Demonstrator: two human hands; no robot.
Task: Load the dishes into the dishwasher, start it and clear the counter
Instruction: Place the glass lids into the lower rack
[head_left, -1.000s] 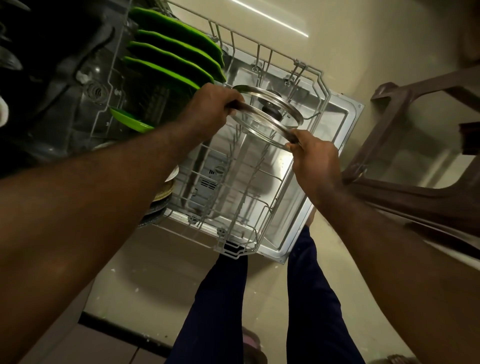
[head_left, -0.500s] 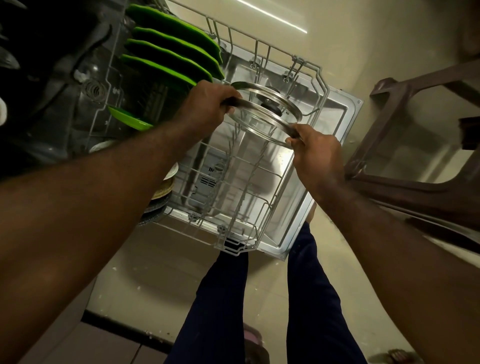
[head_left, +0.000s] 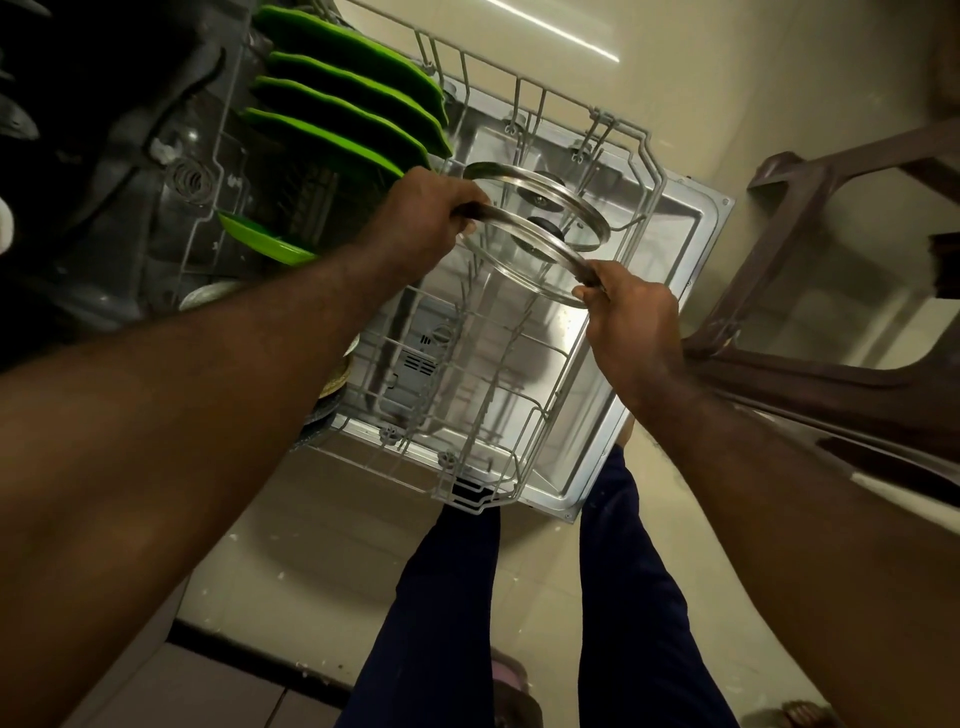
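Glass lids with steel rims are what we hold over the pulled-out lower rack (head_left: 524, 415). The near lid (head_left: 524, 260) spans between our hands: our left hand (head_left: 421, 218) is closed on its left rim, fingers curled over the edge, and our right hand (head_left: 631, 317) pinches its lower right rim between thumb and fingers. A second lid (head_left: 540, 187) stands tilted just behind the near one; we cannot tell whether it rests in the rack or whether the left hand holds it. Four green plates (head_left: 353, 104) stand on edge in the rack's far left section, just beside the left hand. Below the rack lies the open dishwasher door (head_left: 670, 291). A brown chair (head_left: 810, 364) stands near the right hand.
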